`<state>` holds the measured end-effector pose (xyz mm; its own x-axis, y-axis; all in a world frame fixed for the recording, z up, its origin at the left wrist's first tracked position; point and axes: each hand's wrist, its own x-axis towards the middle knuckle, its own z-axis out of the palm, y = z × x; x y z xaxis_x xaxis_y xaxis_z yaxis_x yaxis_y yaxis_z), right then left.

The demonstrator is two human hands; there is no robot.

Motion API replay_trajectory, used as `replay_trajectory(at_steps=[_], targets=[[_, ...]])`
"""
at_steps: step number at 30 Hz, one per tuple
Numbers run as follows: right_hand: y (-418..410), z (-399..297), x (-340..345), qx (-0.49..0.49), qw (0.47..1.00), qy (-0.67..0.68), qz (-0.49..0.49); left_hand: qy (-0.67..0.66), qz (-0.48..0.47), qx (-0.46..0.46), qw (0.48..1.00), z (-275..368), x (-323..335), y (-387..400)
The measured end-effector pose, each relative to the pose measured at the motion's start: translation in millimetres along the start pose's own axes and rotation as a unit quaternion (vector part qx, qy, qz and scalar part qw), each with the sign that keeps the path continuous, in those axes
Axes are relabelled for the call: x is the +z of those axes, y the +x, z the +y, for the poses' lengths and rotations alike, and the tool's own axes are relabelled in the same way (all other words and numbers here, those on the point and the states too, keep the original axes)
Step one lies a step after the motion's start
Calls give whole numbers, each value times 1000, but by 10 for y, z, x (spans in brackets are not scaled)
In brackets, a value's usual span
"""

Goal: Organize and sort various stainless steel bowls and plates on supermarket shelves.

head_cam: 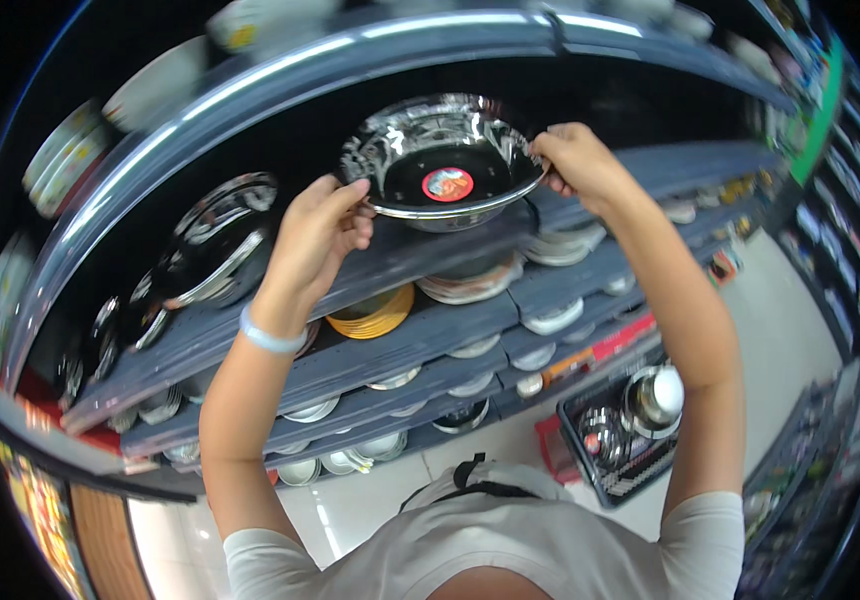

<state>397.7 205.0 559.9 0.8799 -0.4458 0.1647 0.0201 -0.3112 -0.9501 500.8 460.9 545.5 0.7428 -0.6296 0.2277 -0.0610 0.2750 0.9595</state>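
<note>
A wide stainless steel basin (478, 196) with a red round sticker (447, 184) inside is held by its rim between my two hands. My left hand (322, 229) grips the near left rim, thumb on top. On the opposite side, my right hand (576, 166) pinches the right rim. The basin is over a grey metal shelf (392, 259), tilted a little towards me; whether its base touches the shelf I cannot tell. Further left on the same shelf stands another stack of steel basins (216, 255).
Lower shelves carry yellow plates (373, 315), white bowls (553, 319) and other dishes. A black basket (610, 501) with steel pots (651, 405) stands at lower right by a red basket (553, 450). Overhead, a shelf edge (460, 37) curves past large white bowls (163, 82).
</note>
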Motion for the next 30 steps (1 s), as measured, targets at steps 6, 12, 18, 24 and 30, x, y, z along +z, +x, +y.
replay_trajectory(at_steps=[6,12,18,24,30], targets=[[-1284,119,-616,30,995,-11,98,-1,-151,18,988,-13,732,-469],[-2565,698,-824,168,941,-21,292,-16,-323,-149,934,-849,1332,-598],[-3500,2013,-798,323,864,47,383,6,-395,-306,866,-2213,2162,-596],[-3830,3607,-595,498,772,106,380,218,-390,-360,819,-4014,2582,-805],[-3805,4421,-518,591,697,179,364,318,-394,-348,789,-4913,2761,-882]])
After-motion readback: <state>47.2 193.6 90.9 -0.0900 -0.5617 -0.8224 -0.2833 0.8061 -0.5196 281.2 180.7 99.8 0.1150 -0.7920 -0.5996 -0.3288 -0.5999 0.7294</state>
